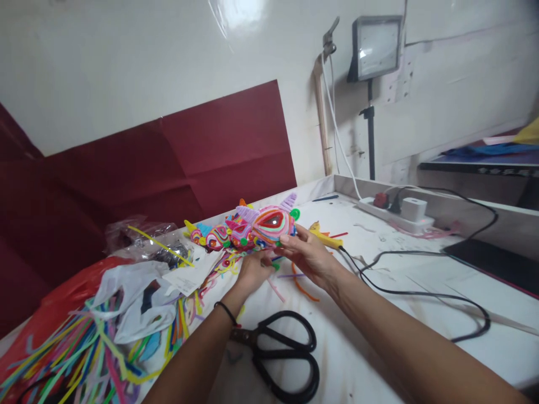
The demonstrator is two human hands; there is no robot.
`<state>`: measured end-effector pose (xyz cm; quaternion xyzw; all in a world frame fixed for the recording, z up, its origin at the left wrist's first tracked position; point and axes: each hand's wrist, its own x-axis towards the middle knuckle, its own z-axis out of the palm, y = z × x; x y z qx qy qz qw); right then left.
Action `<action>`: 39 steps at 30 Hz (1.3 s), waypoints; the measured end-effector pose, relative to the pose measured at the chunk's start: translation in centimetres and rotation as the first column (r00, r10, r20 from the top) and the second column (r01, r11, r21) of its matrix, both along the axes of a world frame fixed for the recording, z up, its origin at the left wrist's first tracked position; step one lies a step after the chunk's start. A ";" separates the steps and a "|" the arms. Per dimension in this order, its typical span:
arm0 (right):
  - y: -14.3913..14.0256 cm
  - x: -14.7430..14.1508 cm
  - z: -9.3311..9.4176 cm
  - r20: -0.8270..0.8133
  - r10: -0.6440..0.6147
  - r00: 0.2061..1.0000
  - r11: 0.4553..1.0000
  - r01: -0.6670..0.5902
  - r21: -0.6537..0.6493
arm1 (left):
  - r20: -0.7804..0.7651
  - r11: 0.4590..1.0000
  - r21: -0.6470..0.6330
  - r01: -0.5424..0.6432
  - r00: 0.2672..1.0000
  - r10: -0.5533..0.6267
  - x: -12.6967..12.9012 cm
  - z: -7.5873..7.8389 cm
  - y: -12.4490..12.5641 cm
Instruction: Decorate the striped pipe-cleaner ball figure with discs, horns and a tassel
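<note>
We see two bare hands meeting at a multicoloured pipe-cleaner craft piece (252, 227) at the far middle of a white surface (379, 348). The right hand (309, 255) has its grip closed on the piece's right end, the thumb lying along the lower edge of the large pink-and-red coil with a glinting centre. The left hand (252, 270), a black band (226, 312) on its wrist, reaches under the piece from below; its fingers are hidden beneath the coils, so we cannot tell whether that grip is closed or loose. The piece is a row of coiled shapes in pink, purple, yellow and green, held just above the surface, and it runs leftward from the hands toward a clear plastic bag (138, 235).

Black-handled scissors (280, 350) lie flat on the surface between the two forearms, near the camera. A heap of loose pipe cleaners (80, 353) in many colours spreads over the left front corner, partly under a white plastic bag (135, 303) and beside red plastic (54, 308). A yellow glue gun (326, 238) lies just behind the right hand, its black cord (421, 292) looping across the surface to the right. A white power strip (396, 216) sits by the far edge, and a lamp on a stand (374, 47) stands against the wall, with dark red paper (189, 163) to the left.
</note>
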<state>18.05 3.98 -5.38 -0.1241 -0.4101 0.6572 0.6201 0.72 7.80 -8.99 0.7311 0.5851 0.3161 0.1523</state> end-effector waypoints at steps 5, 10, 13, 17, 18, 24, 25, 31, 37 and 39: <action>0.1 0.2 0.1 -0.013 0.012 1.000 1.000 -0.012 -0.007 | 0.295 1.000 0.023 -0.013 0.956 0.006 -1.7 2.0 -1.3; 0.2 -0.1 -0.4 -0.016 0.052 0.999 0.998 -0.052 -0.039 | 0.514 1.000 0.010 -0.003 0.858 -0.002 -2.7 4.5 -4.3; 0.4 -0.3 -0.9 -0.011 0.069 0.998 0.996 -0.069 -0.047 | 0.599 1.000 -0.003 -0.007 0.801 0.008 -3.0 5.7 -5.8; 0.5 -0.4 -1.6 -0.007 0.107 0.994 0.994 -0.107 -0.035 | 0.650 1.000 0.013 -0.010 0.760 -0.001 -3.5 6.9 -6.8; 0.4 -0.5 -1.7 -0.004 0.110 0.994 0.993 -0.111 -0.043 | 0.655 1.000 0.029 -0.012 0.755 -0.010 -3.6 7.2 -7.0; -0.2 -0.9 -1.9 0.007 0.140 0.990 0.988 -0.139 -0.065 | 0.646 0.984 0.176 -0.038 0.758 -0.086 -4.0 7.5 -7.3; -0.4 -0.9 -1.9 0.010 0.147 0.989 0.988 -0.146 -0.058 | 0.643 0.980 0.195 -0.033 0.759 -0.102 -4.0 7.4 -7.3; -0.9 -1.0 -1.7 0.003 0.167 0.986 0.984 -0.166 -0.066 | 0.656 0.976 0.212 -0.040 0.747 -0.112 -4.0 7.4 -6.9; -0.9 -0.9 -1.8 0.011 0.168 0.986 0.982 -0.166 -0.090 | 0.672 0.975 0.196 -0.100 0.738 -0.060 -4.1 7.7 -7.0; -0.9 -0.9 -1.8 0.021 0.170 0.985 0.982 -0.168 -0.089 | 0.697 0.984 0.149 -0.097 0.717 -0.035 -4.0 7.8 -7.0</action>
